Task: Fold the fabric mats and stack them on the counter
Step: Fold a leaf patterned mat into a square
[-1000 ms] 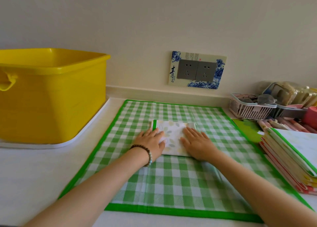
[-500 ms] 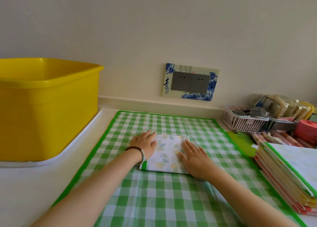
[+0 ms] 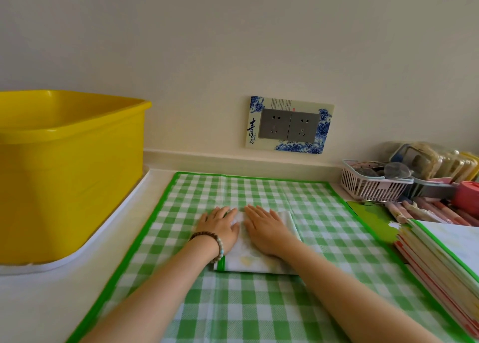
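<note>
Item: folded mat [image 3: 255, 262], white with a faint leaf print and a green strip at its near left corner. It lies as a small thick rectangle on the middle of the green checked mat [image 3: 259, 304], which is spread flat on the counter [image 3: 39, 304]. Left hand [image 3: 220, 224] (beaded bracelet at the wrist): palm down, fingers straight, pressing the packet's left part. Right hand [image 3: 264, 228]: likewise flat and open, pressing just beside it, gripping nothing. Status, as judged: folding of this piece looks finished or nearly so, with creases being flattened; it is not yet set on any stack. The checked mat beneath lies unfolded. Pile of mats [image 3: 440, 254], right edge, green and pink borders: whether done or waiting cannot be told. Also present: yellow tub [image 3: 70, 174], left; basket [image 3: 373, 184], back right.
</note>
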Demonstrator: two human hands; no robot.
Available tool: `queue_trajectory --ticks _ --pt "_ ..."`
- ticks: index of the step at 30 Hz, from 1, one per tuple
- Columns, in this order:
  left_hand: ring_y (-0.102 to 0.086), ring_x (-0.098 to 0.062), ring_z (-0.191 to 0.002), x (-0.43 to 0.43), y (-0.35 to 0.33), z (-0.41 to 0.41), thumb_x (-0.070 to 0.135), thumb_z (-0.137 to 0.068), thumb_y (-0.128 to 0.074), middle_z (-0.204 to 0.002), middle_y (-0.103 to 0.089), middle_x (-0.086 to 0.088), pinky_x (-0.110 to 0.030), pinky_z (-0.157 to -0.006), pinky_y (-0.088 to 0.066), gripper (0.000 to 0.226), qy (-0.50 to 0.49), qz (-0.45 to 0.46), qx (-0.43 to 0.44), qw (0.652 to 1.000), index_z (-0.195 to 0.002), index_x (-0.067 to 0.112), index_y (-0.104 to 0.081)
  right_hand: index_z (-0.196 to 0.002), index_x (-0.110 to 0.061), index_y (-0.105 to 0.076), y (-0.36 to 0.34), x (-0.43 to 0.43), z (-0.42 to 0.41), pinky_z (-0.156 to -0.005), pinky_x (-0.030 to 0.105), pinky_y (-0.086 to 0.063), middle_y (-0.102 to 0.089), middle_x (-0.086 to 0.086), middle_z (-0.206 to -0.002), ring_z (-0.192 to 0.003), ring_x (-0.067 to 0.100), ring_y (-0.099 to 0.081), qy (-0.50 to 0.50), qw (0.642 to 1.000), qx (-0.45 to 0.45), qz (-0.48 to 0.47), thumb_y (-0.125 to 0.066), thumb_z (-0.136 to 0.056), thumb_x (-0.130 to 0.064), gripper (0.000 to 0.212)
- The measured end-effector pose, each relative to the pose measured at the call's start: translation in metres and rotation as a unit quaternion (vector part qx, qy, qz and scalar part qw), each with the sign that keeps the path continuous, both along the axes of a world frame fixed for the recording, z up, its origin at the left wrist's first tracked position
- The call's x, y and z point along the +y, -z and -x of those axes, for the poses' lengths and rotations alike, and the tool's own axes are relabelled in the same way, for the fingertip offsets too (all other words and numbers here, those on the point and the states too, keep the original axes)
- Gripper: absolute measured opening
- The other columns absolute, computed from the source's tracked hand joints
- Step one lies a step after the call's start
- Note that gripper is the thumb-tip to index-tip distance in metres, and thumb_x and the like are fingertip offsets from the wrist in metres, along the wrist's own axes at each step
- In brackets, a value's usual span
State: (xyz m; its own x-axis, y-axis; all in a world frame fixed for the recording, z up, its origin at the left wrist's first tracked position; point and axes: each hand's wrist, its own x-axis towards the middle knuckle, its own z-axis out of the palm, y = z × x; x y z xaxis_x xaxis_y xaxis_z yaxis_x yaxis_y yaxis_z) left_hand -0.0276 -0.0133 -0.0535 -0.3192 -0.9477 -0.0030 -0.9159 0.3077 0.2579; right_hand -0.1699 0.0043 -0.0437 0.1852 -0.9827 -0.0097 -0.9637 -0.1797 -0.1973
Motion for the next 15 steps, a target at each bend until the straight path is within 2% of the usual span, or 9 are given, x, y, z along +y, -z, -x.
queue_trajectory --ticks 5,15 --pt "-0.003 -0.014 -0.145 0.0 0.001 -0.002 0.036 -0.1 -0.018 -0.158 -0.005 0.006 -0.039 -0.118 -0.007 0.051 0.002 -0.005 0.003 1.0 -0.15 0.026 -0.009 -0.151 -0.018 -0.009 0.002 0.005 0.027 -0.118 0.031 0.0 -0.007 -0.002 -0.159 -0.146 0.012 -0.003 0.036 0.999 0.01 0.0 -0.016 -0.098 -0.054 0.065" --pt "0.0 -0.013 -0.145 0.003 0.0 -0.001 0.036 -0.101 -0.016 -0.158 -0.002 0.007 -0.039 -0.119 -0.004 0.05 -0.001 -0.009 0.014 1.0 -0.15 0.028 -0.009 -0.151 -0.016 -0.002 -0.007 0.018 0.06 -0.119 0.032 -0.001 -0.001 -0.001 -0.159 -0.146 0.013 -0.002 0.09 0.995 -0.011 -0.046 -0.021 -0.095 -0.059 0.073"
